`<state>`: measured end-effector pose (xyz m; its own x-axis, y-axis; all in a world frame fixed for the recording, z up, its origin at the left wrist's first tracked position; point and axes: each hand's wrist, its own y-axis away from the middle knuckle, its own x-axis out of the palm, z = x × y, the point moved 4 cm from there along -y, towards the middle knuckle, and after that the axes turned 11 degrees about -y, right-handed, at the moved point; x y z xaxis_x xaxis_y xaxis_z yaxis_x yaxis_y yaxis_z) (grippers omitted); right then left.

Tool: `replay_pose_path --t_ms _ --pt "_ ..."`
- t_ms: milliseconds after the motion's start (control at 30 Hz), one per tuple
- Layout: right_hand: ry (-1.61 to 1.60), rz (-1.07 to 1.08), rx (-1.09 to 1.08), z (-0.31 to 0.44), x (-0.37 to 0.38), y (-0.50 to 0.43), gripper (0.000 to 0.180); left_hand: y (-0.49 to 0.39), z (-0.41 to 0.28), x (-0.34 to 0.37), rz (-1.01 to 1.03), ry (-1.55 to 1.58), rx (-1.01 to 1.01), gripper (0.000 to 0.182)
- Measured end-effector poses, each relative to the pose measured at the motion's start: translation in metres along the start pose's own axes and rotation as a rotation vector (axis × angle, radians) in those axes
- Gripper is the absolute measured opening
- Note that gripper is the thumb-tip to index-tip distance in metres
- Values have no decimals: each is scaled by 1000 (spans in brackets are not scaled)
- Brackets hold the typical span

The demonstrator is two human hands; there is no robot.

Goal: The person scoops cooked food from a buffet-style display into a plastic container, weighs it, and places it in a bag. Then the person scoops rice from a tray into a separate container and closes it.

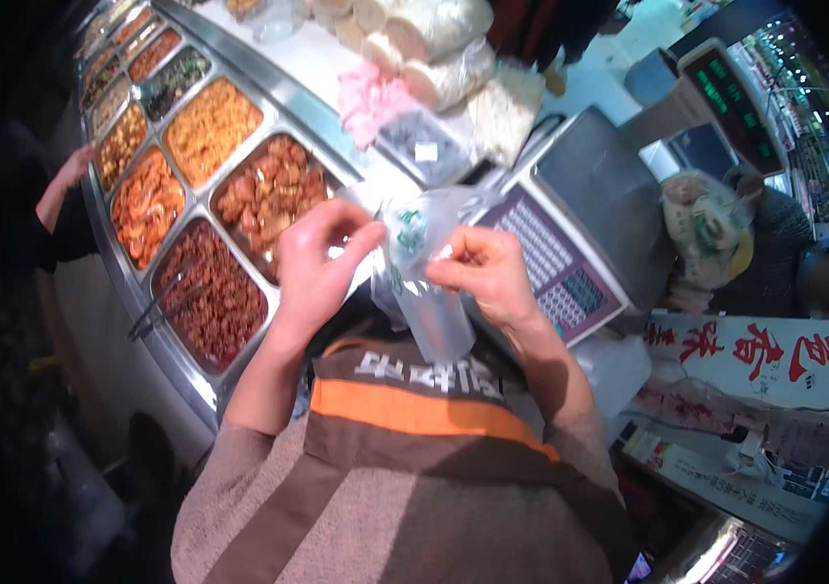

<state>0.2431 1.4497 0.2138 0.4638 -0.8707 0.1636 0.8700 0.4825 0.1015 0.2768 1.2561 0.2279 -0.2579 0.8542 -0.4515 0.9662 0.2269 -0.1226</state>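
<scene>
A clear plastic bag (pixel 429 310) with green print hangs in front of my apron, between my two hands. The thumb and fingertips of my left hand (pixel 323 252) are together at the bag's left edge, beside a steel pan of glossy brown food chunks (pixel 276 190). On the other side, my right hand (pixel 487 274) pinches the bag near its upper part, with the fingers curled. My right hand is close to the keypad of a weighing scale (pixel 542 259). Whether anything is inside the bag is hard to tell.
Steel food pans stand in rows at the left; tongs (pixel 159 303) rest in the nearest one, over diced dark-red food (pixel 210 299). Bagged round flatbreads (pixel 429 36), pink plastic (pixel 371 98) and a dark box (pixel 425 146) lie ahead. Another person's hand (pixel 75 168) is at the counter's left edge.
</scene>
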Motion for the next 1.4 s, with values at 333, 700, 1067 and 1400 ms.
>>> replay_pose_path --t_ms 333,700,1067,1400 --pt "206 -11 -288 8 5 -3 21 26 -9 16 -119 -208 267 11" --pt "8 -386 -446 43 14 -25 24 31 23 -31 -594 -698 244 32" --pt "1022 -613 -289 -57 -98 -196 40 -74 149 42 91 -141 -217 19" --pt "487 -520 75 -194 -127 -197 45 -141 232 192 -1 477 -390 12"
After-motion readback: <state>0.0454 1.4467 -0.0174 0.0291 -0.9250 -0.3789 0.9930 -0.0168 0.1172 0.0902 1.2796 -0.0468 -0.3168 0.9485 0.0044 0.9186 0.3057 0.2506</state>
